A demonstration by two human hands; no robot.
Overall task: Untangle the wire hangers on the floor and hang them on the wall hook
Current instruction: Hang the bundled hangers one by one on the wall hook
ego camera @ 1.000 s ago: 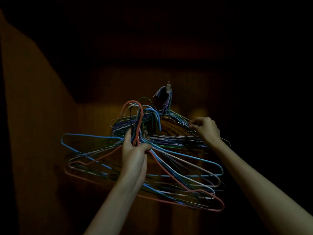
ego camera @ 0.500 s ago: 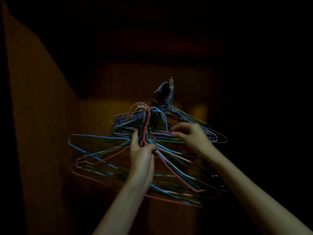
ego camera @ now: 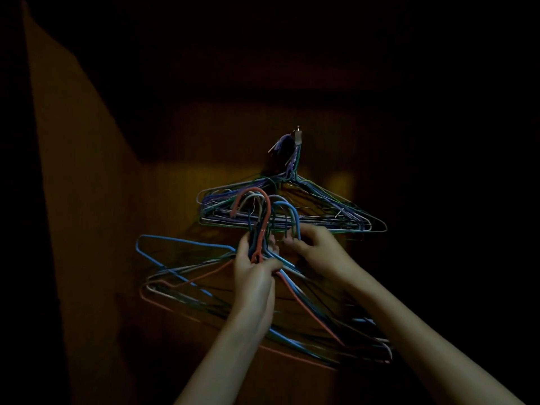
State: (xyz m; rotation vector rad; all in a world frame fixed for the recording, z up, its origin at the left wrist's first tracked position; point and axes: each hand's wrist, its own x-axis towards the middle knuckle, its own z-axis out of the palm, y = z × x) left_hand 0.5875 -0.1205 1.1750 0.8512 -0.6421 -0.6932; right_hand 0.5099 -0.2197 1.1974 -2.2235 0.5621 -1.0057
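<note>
Nearest, the left hand (ego camera: 253,276) grips the necks of a tangled bundle of coloured wire hangers (ego camera: 204,276), fingers curled round them. Just beside, the right hand (ego camera: 317,248) pinches a blue hook. Beyond, more coloured wire hangers (ego camera: 321,211) hang from the small metal wall hook (ego camera: 297,135).

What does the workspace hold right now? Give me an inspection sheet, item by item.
Surface: dim wooden wall; floor not in view.
Job's things: wall hook already carries a hung bundle of hangers; a held bundle of hangers sits below it, hook ends up.
Clutter: nothing seen.
Grips: left hand grips the held bundle's necks; right hand pinches at the blue hook end.
Cables: nothing seen.
Surroundings: lit wooden panel at left; the rest too dark to tell.
</note>
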